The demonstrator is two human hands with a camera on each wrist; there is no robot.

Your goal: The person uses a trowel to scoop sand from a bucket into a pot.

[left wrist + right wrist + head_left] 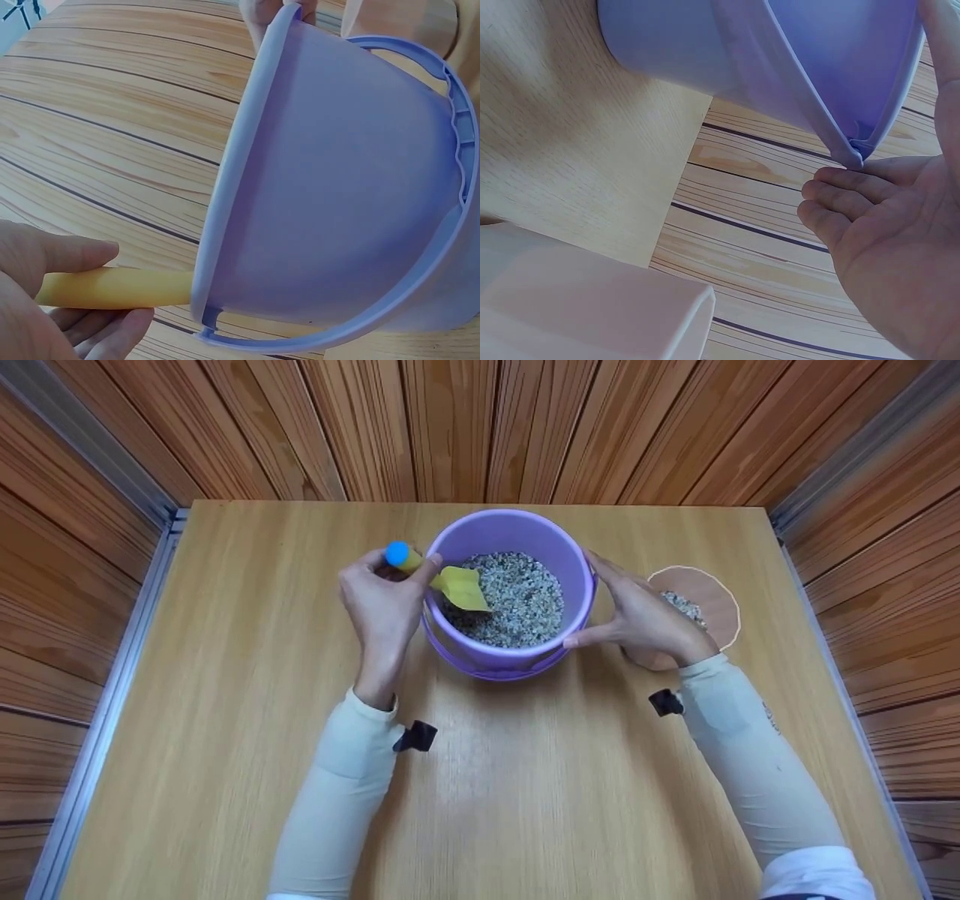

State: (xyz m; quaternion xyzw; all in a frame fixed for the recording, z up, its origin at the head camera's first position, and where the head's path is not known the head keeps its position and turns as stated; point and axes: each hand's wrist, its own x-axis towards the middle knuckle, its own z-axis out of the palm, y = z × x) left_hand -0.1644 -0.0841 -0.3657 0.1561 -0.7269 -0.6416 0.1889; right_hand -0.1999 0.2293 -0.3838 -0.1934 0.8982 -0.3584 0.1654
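A purple bucket [504,531] stands upright near the back of the table, with grey-white gravel [529,600] inside. My left hand [384,604] pinches the yellow handle of a small toy shovel [463,587] between thumb and fingers; the handle has a blue end. The shovel's yellow blade leans over the left rim, its tip at the gravel. At the bucket's right side, my right hand [649,619] touches the rim with thumb and fingers spread. In the right wrist view its fingers [844,199] lie mostly straight against the rim. The bucket's handle [466,142] hangs down along the near side.
Right of the bucket, a pale pinkish container [716,598] holds some gravel, partly hidden behind my right hand and wrist. Wood-plank walls [450,427] enclose the table [465,795] at the back and both sides.
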